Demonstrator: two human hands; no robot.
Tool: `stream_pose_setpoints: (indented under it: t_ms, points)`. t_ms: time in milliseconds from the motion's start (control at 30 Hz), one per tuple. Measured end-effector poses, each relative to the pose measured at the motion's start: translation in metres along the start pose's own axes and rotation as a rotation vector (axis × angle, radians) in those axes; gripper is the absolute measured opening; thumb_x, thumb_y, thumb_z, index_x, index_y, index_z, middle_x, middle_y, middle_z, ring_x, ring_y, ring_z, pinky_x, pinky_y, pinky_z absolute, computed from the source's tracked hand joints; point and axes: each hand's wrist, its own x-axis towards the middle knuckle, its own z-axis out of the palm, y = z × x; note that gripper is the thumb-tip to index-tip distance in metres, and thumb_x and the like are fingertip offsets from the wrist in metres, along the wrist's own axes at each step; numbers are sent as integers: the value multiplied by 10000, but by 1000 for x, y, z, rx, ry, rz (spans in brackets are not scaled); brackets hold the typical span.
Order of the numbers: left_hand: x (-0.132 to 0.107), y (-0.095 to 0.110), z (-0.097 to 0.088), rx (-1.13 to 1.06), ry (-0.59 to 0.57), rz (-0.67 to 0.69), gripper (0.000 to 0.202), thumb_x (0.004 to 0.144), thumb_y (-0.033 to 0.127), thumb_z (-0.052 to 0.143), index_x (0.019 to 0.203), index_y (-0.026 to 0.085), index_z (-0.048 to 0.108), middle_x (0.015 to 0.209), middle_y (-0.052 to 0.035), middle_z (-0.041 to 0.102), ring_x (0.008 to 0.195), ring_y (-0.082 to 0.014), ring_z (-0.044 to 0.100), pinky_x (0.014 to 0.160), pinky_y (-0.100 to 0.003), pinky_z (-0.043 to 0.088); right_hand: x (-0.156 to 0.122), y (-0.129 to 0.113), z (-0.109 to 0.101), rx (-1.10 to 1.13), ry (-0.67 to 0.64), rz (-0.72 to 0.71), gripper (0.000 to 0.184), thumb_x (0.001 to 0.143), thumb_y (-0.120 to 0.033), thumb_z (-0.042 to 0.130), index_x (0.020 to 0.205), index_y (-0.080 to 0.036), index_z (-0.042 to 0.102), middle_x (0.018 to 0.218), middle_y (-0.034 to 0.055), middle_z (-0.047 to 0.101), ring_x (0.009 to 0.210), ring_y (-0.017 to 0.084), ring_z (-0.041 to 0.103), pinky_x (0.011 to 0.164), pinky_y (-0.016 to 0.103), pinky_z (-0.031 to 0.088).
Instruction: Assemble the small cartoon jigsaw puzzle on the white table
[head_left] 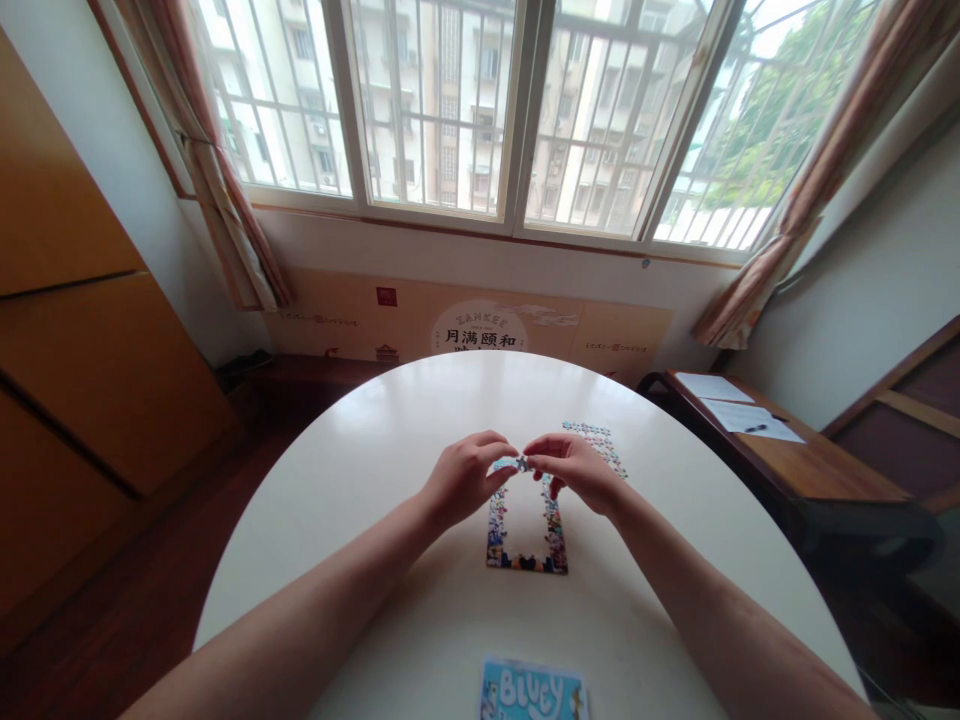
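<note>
My left hand (463, 476) and my right hand (574, 468) meet above the middle of a round white table (360, 470). Both pinch small jigsaw pieces (520, 463) held between their fingertips, the pieces touching each other. Directly below the hands lies a partly built jigsaw frame (525, 540), its left, right and bottom edges joined and its inside bare. A loose strip of joined pieces (600, 442) lies just beyond my right hand.
A blue "BLUEY" puzzle box (531, 692) lies at the table's near edge. A wooden side table with papers and a pen (739, 412) stands to the right. A wooden cabinet (82, 340) fills the left. Barred windows and curtains are behind.
</note>
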Motion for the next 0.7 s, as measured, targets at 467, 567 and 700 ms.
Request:
stream_pose_setpoints:
  t_ms: [467,567,700]
  points:
    - [0,0,3,-8,27,58,102,897,170,668,888,225,754,933,-18,756,798,-151,698,699,-250,524,0,5,-1,-10,1,36,282,694,-361,832,858,-172,702,754,32,679,619,138,583,410,213,488]
    - [0,0,3,-16,30,53,117,894,172,662,860,228,758,921,-20,755,786,-147,697,690,-245,523,0,5,-1,-26,9,31,272,699,-367,822,851,-176,702,748,31,675,635,145,587,410,211,478]
    - [0,-1,5,-73,51,-26,112,872,165,681,847,226,772,901,-18,754,745,-144,691,671,-239,529,0,3,-3,-106,4,-46,297,774,-449,763,890,-178,725,789,50,686,711,170,621,444,218,499]
